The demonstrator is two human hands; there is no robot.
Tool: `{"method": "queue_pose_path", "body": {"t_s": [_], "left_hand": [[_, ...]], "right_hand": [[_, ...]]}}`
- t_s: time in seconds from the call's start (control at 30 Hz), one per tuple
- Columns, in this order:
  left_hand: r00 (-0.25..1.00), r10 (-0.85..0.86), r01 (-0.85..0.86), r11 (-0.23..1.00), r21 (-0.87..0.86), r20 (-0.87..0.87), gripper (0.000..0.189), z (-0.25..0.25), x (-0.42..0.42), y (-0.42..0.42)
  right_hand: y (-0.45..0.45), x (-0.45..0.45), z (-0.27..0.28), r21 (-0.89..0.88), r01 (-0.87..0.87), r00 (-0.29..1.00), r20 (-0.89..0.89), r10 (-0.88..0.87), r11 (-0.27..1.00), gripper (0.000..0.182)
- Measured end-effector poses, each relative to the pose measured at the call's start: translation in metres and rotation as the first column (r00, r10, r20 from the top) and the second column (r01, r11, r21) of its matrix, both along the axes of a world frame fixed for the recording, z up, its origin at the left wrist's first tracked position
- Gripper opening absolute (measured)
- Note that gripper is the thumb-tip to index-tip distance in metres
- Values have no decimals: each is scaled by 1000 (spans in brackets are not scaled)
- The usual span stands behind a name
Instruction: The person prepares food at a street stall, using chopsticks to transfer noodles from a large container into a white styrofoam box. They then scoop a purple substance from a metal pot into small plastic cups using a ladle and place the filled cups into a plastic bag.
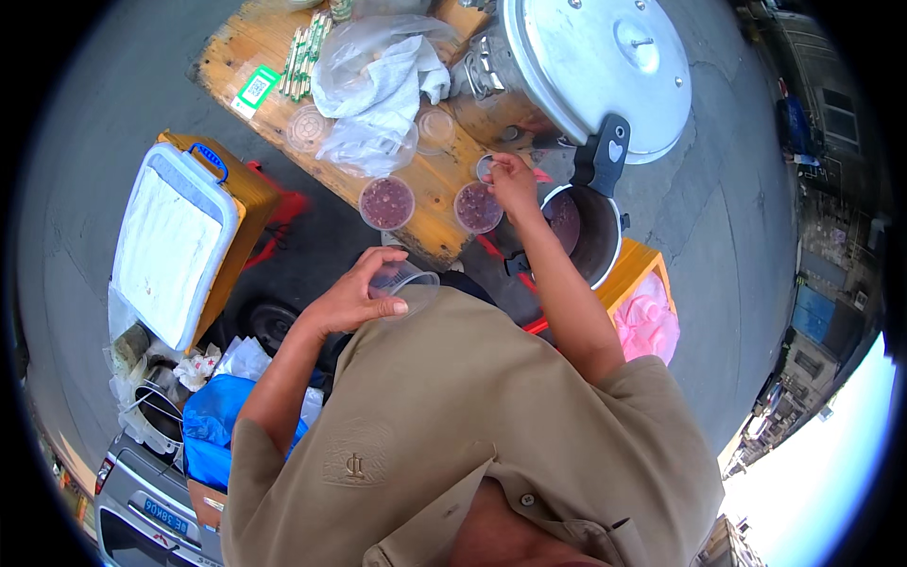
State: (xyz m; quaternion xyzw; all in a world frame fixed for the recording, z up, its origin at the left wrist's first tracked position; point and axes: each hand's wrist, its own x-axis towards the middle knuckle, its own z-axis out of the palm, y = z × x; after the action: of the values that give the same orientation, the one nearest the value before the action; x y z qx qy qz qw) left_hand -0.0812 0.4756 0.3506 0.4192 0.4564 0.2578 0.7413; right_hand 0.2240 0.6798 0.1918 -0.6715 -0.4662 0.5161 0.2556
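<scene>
My left hand [354, 294] grips an empty clear plastic cup [411, 289], tilted on its side in front of my shirt. Two cups of purple porridge-like food with pale bits stand at the near part of the wooden table: the left cup [387, 203] and the right cup [479, 207]. Just above the right cup, my right hand [513, 186] pinches a small clear round item [486, 169], partly covered by the fingers. Below that hand, an open metal pot [599, 237] holds more purple food; my forearm hides part of it.
A large pressure cooker [602, 64] with a black handle stands at the table's [443, 173] right. Plastic bags with a white towel [386, 78], clear lids [309, 127] and wrapped chopsticks [305, 57] lie left of it. A lidded box [173, 241] stands left; pink bags [646, 319] fill a yellow crate.
</scene>
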Motion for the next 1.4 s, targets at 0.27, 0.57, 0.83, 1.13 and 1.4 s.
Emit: {"method": "queue_pose_path", "body": {"t_s": [0.27,0.57,0.83,1.13,1.4], "left_hand": [[979,145,-109,965,-239,140,78,-16,71,-24],[972,187,-129,930,-344,140,66,-7,148,-54],[965,221,-156,917,-367,142,73,-20,191,-79],[928,331,-235,875,-424,169,70,-63,204,-85],[875,462,-381,841,-385,145,70,-59,217,-74]], "right_hand": [[-116,262,-43,-494,-181,479,711,515,850,53],[-147,304,-170,-494,13,624,684,379,870,44],[-102,394,-129,-687,65,987,152,56,724,33],[-144,379,-46,-613,-374,313,623,717,696,38],[-143,328,-105,-481,-278,619,572,538,831,46]]}}
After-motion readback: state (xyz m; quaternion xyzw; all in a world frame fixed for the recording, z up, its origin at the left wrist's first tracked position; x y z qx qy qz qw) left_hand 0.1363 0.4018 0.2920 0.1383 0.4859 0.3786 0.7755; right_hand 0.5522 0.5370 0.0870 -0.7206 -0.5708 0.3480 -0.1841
